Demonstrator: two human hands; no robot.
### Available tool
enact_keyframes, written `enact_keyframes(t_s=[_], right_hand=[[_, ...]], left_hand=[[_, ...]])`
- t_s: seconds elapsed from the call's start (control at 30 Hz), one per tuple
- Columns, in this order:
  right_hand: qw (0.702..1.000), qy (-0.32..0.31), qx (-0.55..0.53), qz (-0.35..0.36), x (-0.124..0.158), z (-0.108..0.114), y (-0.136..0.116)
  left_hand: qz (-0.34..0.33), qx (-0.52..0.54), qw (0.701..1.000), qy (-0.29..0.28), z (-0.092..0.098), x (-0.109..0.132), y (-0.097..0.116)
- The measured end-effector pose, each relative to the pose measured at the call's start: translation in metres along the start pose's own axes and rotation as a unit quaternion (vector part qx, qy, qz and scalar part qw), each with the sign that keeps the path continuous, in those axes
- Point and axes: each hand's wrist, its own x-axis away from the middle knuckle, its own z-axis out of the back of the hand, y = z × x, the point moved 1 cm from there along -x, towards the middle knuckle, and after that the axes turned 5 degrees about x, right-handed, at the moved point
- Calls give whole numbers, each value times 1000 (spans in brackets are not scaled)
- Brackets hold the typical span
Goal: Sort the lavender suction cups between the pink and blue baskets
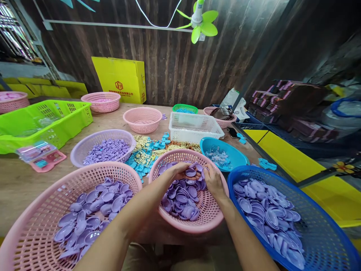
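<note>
My left hand (pixel 182 172) is cupped palm up over the middle pink basket (pixel 187 227), holding a few shallow, oval purple plastic pieces (pixel 190 172). Close beside it, my right hand (pixel 214 182) has thumb and fingers pinched on another purple piece (pixel 205 172), partly hidden by the fingers. Below both hands, many more of these dish-like purple pieces (pixel 182 198) lie heaped in the basket. Similar pieces fill part of a larger pink basket (pixel 36 205) on the left and a blue basket (pixel 318 203) on the right.
Behind my hands are a lilac basket (pixel 75 156) of small purple parts, a loose pile of blue and cream parts (pixel 146 152), a white crate (pixel 194 133) and a turquoise bowl (pixel 204 145) of clear parts. A lime-green crate (pixel 70 126) and pink toy case (pixel 49 162) sit left.
</note>
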Motion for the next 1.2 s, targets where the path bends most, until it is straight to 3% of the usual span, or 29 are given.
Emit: enact_keyframes(t_s=[0.13, 0.27, 0.43, 0.67, 0.97, 1.1, 1.2], right_hand=[[1000, -12, 5, -14, 0, -3, 1], [992, 4, -113, -59, -1, -3, 4], [967, -7, -222, -127, -4, -6, 12], [933, -65, -314, -162, -4, -12, 18], [878, -118, -414, -208, -3, -6, 10], [858, -129, -455, -201, -4, -2, 6], [854, -113, -472, -188, -3, 7, 6]], left_hand=[[11, -6, 1000, 15, 2, -3, -1], [10, 0, 1000, 17, 0, -1, -1], [6, 2, 1000, -6, -7, 6, 2], [1, -60, 998, 21, -6, 5, 1], [23, 1, 1000, 8, -3, 1, -4], [34, -40, 998, 35, -16, 7, 1], [-32, -110, 993, 27, -35, 12, 10]])
